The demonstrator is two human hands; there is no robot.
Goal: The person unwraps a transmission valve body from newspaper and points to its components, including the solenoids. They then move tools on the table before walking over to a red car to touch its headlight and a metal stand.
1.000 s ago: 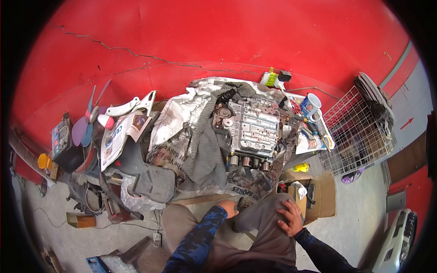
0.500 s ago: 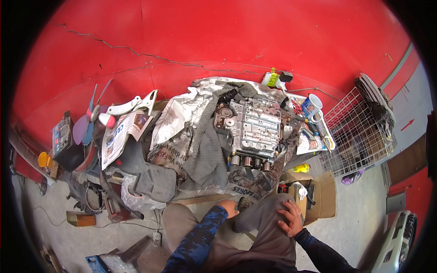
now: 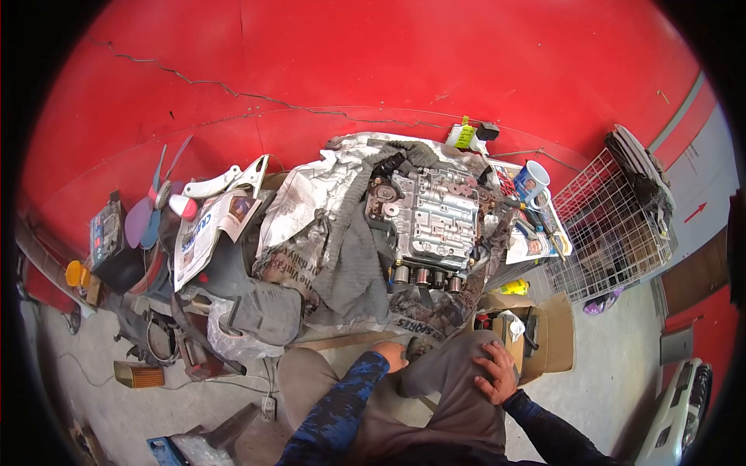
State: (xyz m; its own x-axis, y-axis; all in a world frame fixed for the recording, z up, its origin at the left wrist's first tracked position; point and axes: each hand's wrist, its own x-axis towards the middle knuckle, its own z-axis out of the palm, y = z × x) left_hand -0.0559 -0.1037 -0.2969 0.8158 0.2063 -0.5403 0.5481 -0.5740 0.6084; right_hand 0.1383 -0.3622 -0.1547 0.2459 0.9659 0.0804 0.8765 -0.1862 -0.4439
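Note:
My right hand (image 3: 497,373) rests on my right knee, its fingers spread over the grey trouser cloth. Between my knees hangs my left hand (image 3: 395,356), its fingers hidden from above. In front of me, beyond both hands, a silver transmission valve body (image 3: 437,213) lies on stained newspaper (image 3: 299,194), with several round solenoids (image 3: 422,276) along its near edge. A grey ribbed cloth (image 3: 350,268) is bunched against its left side. Neither hand touches the valve body.
A mug (image 3: 532,182) and hand tools (image 3: 536,231) sit right of the valve body, beside a white wire basket (image 3: 598,233). An open cardboard box (image 3: 558,342) stands near my right knee. At left are a fan (image 3: 144,221) and a folded newspaper (image 3: 198,248). A red wall (image 3: 350,54) rises behind.

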